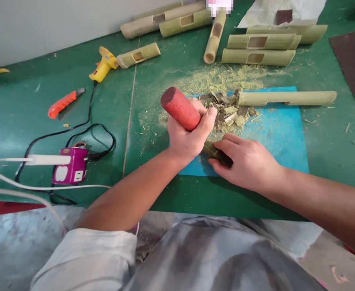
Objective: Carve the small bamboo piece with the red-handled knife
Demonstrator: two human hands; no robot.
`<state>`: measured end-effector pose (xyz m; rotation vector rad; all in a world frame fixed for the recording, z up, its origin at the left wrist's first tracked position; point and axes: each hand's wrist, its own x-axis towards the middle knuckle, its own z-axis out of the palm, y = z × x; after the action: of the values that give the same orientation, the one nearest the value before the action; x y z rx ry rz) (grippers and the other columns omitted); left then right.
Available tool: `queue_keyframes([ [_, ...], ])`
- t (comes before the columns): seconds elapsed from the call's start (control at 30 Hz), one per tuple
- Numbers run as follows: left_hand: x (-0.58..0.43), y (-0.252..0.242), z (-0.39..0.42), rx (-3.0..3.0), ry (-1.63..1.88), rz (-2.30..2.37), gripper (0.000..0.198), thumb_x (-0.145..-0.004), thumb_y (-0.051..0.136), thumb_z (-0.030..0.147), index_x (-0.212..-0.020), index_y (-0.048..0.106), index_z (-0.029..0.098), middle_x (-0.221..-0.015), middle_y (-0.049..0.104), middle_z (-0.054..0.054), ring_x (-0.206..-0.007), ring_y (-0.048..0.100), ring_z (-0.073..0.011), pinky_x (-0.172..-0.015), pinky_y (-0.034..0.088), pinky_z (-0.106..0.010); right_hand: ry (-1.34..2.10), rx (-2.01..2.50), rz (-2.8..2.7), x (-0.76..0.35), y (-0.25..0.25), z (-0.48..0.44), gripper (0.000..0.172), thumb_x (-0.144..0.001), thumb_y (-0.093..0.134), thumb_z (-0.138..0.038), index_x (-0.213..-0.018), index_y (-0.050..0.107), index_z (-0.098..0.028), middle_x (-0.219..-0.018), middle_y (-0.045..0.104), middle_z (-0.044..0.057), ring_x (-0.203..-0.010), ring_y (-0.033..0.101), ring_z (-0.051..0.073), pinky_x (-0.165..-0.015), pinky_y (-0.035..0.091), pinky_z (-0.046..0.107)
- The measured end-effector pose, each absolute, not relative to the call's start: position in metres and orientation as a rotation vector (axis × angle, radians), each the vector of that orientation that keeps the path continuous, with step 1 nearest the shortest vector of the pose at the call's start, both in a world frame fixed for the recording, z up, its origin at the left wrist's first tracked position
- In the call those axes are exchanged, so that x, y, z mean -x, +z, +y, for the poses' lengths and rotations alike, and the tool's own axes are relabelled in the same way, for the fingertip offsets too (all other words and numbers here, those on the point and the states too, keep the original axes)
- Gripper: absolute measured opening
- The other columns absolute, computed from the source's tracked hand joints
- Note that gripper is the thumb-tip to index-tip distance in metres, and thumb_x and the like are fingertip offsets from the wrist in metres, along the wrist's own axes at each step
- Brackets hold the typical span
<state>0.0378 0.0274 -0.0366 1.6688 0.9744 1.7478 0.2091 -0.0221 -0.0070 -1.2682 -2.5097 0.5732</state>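
My left hand (186,135) is wrapped round a thick red wooden handle (181,108), whose top end tilts up toward the left; the tool's lower end is hidden behind the hand. Just right of it, my right hand (245,159) grips a short dark-green bamboo piece (215,152) low on a blue mat (282,139). Chips and shavings (230,115) of bamboo lie in a heap beyond both hands. Beside the heap, a long bamboo tube (289,98) with a notch cut in it rests across the mat.
Notched bamboo tubes (257,57) lie along the back of the green table (156,194). At left are a yellow glue gun (103,66), an orange utility knife (62,104) and a purple power adapter (71,165) with trailing cords. A dark brown mat (354,68) covers the right edge.
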Motion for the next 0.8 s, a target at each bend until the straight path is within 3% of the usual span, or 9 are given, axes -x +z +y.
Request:
queue_keyframes([
  [0.27,-0.038,-0.033,0.029,-1.792,1.756,0.950,0.044,-0.103,0.074,0.042,-0.068,0.058,0.021,-0.062,0.057,0.003,-0.058,0.054,-0.0093,-0.062,0.046,-0.030,0.589,1.288,-2.517,-0.209,-0.006,-0.021,0.021,-0.094,0.063,-0.029,-0.095,0.078,-0.014,-0.091,0.072,0.010,-0.070,0.062,0.019,-0.063,0.040,0.031],
  [0.47,-0.032,-0.032,0.030,-1.829,1.544,0.835,0.061,-0.099,0.074,0.060,-0.058,0.052,0.020,-0.055,0.050,0.003,-0.047,0.043,-0.0077,-0.050,0.035,-0.030,0.679,1.255,-2.504,-0.210,-0.007,-0.019,0.021,-0.095,0.063,-0.031,-0.095,0.076,-0.015,-0.091,0.072,0.009,-0.072,0.062,0.018,-0.065,0.042,0.031],
  [0.6,-0.033,-0.035,0.027,-1.719,1.654,0.815,0.059,-0.096,0.080,0.054,-0.059,0.051,0.020,-0.051,0.045,0.005,-0.044,0.040,-0.0061,-0.045,0.031,-0.029,0.689,1.223,-2.482,-0.212,-0.008,-0.019,0.020,-0.095,0.063,-0.031,-0.094,0.076,-0.016,-0.091,0.071,0.008,-0.072,0.060,0.018,-0.066,0.043,0.031],
  [0.8,-0.043,-0.031,0.027,-1.509,1.795,0.882,0.045,-0.100,0.079,0.044,-0.065,0.060,0.022,-0.057,0.054,0.005,-0.051,0.049,-0.0089,-0.053,0.045,-0.029,0.627,1.294,-2.506,-0.210,-0.005,-0.021,0.020,-0.095,0.064,-0.029,-0.097,0.078,-0.015,-0.093,0.072,0.009,-0.071,0.061,0.018,-0.064,0.041,0.031],
])
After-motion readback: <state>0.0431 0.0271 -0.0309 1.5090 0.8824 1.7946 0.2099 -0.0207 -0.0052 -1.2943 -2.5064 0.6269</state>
